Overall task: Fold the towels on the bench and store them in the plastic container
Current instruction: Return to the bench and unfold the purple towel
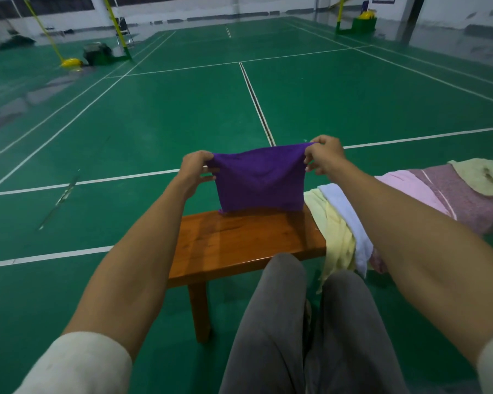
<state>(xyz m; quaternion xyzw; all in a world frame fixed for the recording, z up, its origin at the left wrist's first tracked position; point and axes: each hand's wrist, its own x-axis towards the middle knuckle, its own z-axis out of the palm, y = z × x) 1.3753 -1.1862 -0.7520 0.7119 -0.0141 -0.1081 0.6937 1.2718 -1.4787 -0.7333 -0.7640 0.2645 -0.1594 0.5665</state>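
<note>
— Above the far edge of the bench (239, 245), what have you got?

— I hold the purple towel (259, 177) up by its two top corners. My left hand (195, 169) pinches the left corner, fingers curled round the cloth, and my right hand (323, 155) pinches the right corner the same way. It hangs between them, its lower edge just about at the wood; I cannot tell whether it touches.

— How does it feel to handle?

— Light and soft, I judge. It sags a little along the top between my grips and hangs limp, so it has no stiffness of its own. It looks already doubled, being short and thick for a towel. Nothing fragile, and not slippery, but it will slump the instant I let one corner go.

— So where would you take hold?

— At the corners, as now. That keeps the edges matched for the next fold. Laying it flat on the bare wood near me would let the bench carry it.

— And the rest?

— To the right a heap lies on the bench: a yellow towel (336, 231), a white towel (350, 220), a pink towel (410, 189), and beyond them a mauve towel (461, 194). The plastic container is not in view.
</note>
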